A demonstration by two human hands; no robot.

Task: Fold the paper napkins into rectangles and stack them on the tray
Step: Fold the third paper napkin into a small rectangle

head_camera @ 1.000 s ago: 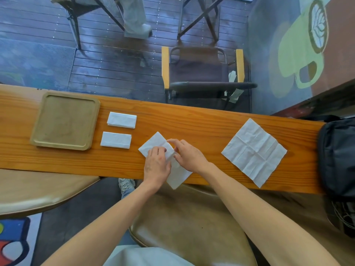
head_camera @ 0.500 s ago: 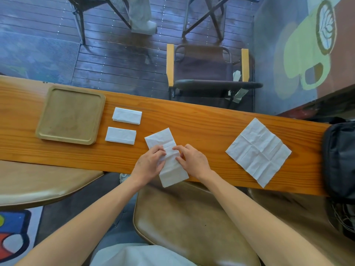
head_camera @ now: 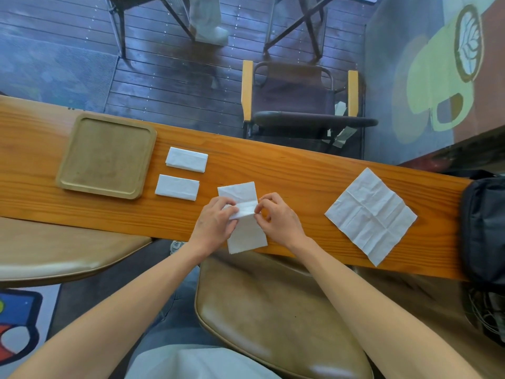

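A half-folded white napkin [head_camera: 240, 192] lies lengthwise across the wooden counter [head_camera: 287, 176], its near end hanging over the front edge. My left hand [head_camera: 216, 222] pinches its left edge at the middle crease. My right hand [head_camera: 278, 218] pinches the right edge at the same crease. Two folded rectangular napkins, one farther [head_camera: 186, 159] and one nearer [head_camera: 177, 187], lie side by side just right of the square wooden tray [head_camera: 106, 155], which holds nothing. An unfolded square napkin [head_camera: 370, 214] lies flat to the right.
A black bag [head_camera: 483, 228] sits at the counter's right end. A tan stool seat [head_camera: 273, 310] is below me and another [head_camera: 54, 255] at the left. Beyond the counter stands a chair [head_camera: 297, 99] on the dark plank floor.
The napkin has turned from diagonal to lengthwise. Both hands moved from pressing it flat to pinching its side edges at the middle, where it now lifts slightly.
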